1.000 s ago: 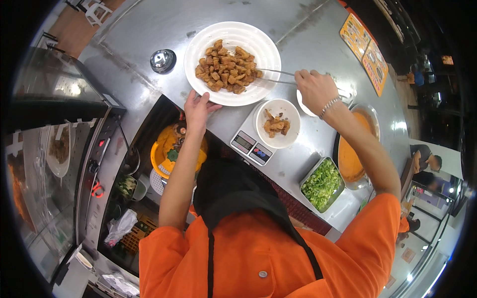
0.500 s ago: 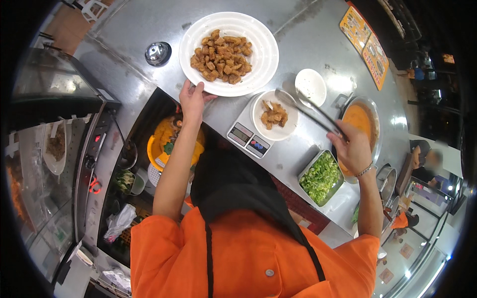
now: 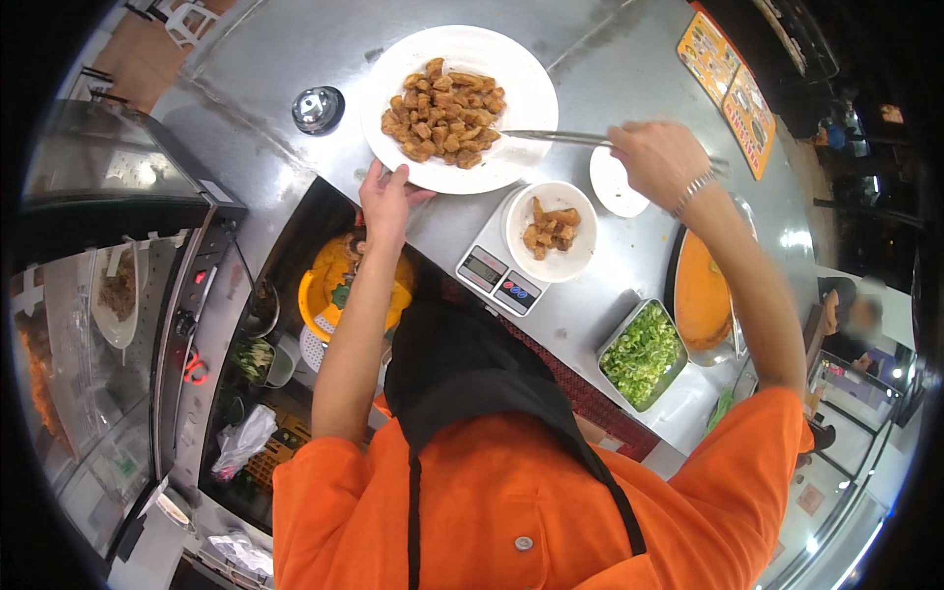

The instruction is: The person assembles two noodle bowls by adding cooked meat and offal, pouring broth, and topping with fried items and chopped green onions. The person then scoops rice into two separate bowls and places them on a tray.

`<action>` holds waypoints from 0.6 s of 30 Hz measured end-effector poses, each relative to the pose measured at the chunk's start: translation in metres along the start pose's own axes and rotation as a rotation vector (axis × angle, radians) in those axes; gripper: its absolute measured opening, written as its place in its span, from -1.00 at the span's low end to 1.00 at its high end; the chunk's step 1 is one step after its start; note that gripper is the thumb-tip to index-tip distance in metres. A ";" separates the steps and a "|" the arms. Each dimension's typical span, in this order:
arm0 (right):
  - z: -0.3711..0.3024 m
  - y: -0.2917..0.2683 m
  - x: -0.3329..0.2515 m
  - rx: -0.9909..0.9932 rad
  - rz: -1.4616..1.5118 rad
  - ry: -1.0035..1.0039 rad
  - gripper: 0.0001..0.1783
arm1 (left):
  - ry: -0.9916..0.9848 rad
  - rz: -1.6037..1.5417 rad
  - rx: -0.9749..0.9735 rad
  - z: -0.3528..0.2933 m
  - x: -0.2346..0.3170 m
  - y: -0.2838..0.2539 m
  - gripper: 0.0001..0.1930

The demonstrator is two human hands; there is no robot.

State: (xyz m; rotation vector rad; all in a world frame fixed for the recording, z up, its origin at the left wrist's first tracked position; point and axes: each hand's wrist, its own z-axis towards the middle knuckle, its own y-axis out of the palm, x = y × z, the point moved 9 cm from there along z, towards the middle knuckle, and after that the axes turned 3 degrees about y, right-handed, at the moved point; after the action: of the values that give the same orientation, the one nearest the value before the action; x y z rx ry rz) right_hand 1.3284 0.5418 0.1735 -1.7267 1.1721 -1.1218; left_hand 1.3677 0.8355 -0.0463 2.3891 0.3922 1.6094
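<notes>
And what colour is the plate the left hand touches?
The plate is white, clearest in the head view.

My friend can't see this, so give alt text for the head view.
The right hand holds tongs at brown chunks on a white plate, whose rim the left hand touches. Nearer, a bowl of similar pieces sits on a scale, with chopped greens at lower right.

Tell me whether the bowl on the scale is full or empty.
Partly full: some brown pieces lie in the bowl, with its white inner wall bare around them.

Tongs (image 3: 562,136) in the right hand (image 3: 661,162)
</notes>
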 end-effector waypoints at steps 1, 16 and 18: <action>-0.020 -0.001 0.004 -0.008 0.035 0.032 -0.88 | 0.007 0.003 0.002 0.002 -0.001 -0.001 -0.54; 0.066 0.010 0.009 0.016 0.019 -0.149 -0.80 | -0.075 0.100 -0.200 0.039 0.027 0.000 -0.50; 0.034 0.001 0.021 0.127 0.076 -0.095 -0.79 | -0.071 0.105 -0.178 0.040 0.025 -0.004 -0.51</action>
State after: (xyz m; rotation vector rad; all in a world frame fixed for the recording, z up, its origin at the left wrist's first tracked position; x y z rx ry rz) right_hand 1.3638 0.5255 0.1666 -1.6072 1.0762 -1.0345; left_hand 1.4136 0.8457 -0.0410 2.3575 0.1068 1.5267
